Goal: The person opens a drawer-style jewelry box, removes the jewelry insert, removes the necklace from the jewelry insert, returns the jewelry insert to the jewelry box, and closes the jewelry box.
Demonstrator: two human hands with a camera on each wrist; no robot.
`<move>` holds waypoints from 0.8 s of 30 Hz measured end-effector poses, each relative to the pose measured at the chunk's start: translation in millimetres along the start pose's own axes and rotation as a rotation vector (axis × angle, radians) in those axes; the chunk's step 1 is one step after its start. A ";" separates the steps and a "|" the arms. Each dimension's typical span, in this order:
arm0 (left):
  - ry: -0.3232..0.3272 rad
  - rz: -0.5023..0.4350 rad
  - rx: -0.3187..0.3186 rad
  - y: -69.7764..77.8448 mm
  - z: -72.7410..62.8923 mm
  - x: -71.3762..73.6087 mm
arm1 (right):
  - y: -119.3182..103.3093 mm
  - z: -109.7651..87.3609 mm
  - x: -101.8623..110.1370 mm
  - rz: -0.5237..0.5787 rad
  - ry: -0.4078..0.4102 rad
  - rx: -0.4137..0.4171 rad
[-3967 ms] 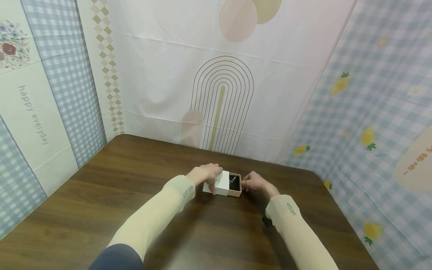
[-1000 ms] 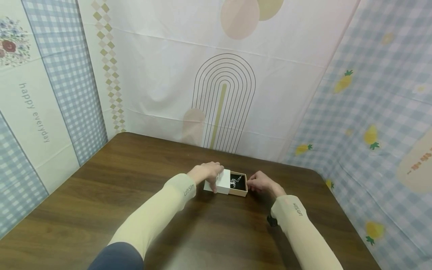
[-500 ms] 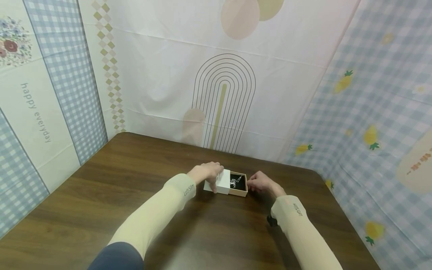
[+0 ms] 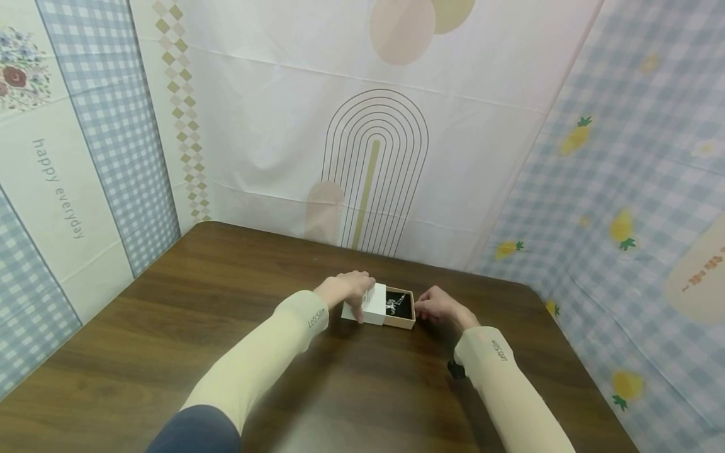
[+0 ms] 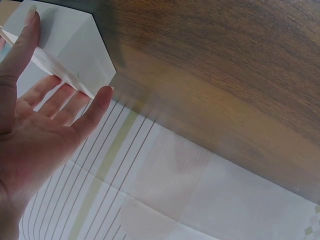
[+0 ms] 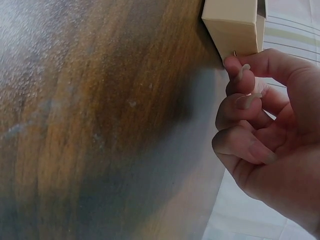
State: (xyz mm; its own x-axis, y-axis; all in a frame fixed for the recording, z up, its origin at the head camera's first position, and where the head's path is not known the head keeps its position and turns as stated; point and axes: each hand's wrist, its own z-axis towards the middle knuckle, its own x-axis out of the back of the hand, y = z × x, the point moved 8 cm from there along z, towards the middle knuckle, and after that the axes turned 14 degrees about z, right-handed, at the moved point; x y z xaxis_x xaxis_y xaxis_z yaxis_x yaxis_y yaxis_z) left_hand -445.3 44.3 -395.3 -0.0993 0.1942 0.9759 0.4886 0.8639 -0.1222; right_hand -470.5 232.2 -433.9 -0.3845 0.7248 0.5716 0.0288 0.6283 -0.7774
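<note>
A small jewelry box lies on the table, its white sleeve [image 4: 376, 307] to the left and its tan drawer [image 4: 399, 323] partly slid out to the right. Silver chain-like jewelry [image 4: 392, 306] rests on the drawer's black lining. My left hand [image 4: 347, 290] grips the sleeve from the left; in the left wrist view the thumb lies along one side and the fingertips along the opposite side of the white sleeve [image 5: 75, 37]. At the drawer's right end, my right hand [image 4: 438, 306] pinches a small pull between thumb and forefinger, its other fingers curled, as the right wrist view shows.
The brown wooden table [image 4: 272, 377] extends around the box, with its back edge close behind. A white patterned cloth [image 4: 260, 126] hangs behind it, and checked cloth [image 4: 623, 189] on the right. A dark device [image 4: 455, 370] sits at the right wrist.
Since four seconds ago my right hand has moved right, drawing the drawer farther out and exposing more of the jewelry. My left hand keeps holding the sleeve. Over the last second, nothing visibly moves.
</note>
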 end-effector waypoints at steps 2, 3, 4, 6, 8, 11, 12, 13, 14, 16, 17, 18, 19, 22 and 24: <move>0.000 0.003 -0.003 0.0 0.1 -0.4 | 0.2 0.4 -0.2 -0.007 0.000 0.001; 0.000 0.006 -0.004 0.0 0.3 -0.5 | 0.4 0.6 -0.1 -0.010 0.001 0.000; -0.002 0.009 -0.005 -0.1 0.4 -0.7 | 0.7 0.9 0.0 -0.012 0.002 -0.002; -0.003 0.013 -0.006 -0.6 0.6 -1.0 | 0.8 1.6 0.1 -0.019 0.004 -0.003; -0.005 0.016 -0.008 -1.2 0.8 -1.3 | 0.3 1.9 -0.1 -0.024 0.004 0.000; -0.007 0.006 -0.011 -2.0 1.4 -2.5 | -0.5 1.8 -0.3 -0.020 0.004 0.001; -0.007 0.003 -0.012 -2.2 1.7 -2.8 | -0.7 1.8 -0.2 -0.017 0.005 0.001; -0.006 0.002 -0.013 -2.5 1.9 -2.9 | -1.5 1.8 -0.1 -0.023 0.004 0.006; -0.005 0.000 -0.013 -2.8 2.2 -3.0 | -1.9 2.0 0.2 -0.024 0.006 0.007; -0.003 0.001 -0.014 -3.2 2.6 -3.2 | -2.8 2.1 0.2 -0.030 0.005 0.016; -0.003 0.003 -0.013 -3.3 2.9 -3.4 | -3.2 2.1 0.2 -0.030 0.004 0.018; -0.003 0.005 -0.013 -3.3 3.0 -3.5 | -3.4 2.2 0.3 -0.032 0.003 0.019; -0.003 0.005 -0.014 -3.3 3.1 -3.7 | -3.5 2.2 0.3 -0.034 0.004 0.019; -0.004 0.004 -0.018 -2.9 3.6 -4.5 | -2.3 2.5 0.0 -0.034 0.007 0.014; -0.005 0.003 -0.020 -2.6 3.7 -4.8 | -0.8 2.9 -0.3 -0.027 0.007 0.011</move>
State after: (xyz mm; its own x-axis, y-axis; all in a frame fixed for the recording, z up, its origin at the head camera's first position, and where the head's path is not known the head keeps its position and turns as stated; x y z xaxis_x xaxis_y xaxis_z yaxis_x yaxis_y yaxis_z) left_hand -449.3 42.9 -400.3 -0.1020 0.1991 0.9746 0.5064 0.8537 -0.1214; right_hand -473.1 230.7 -434.2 -0.3790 0.7094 0.5942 0.0087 0.6448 -0.7643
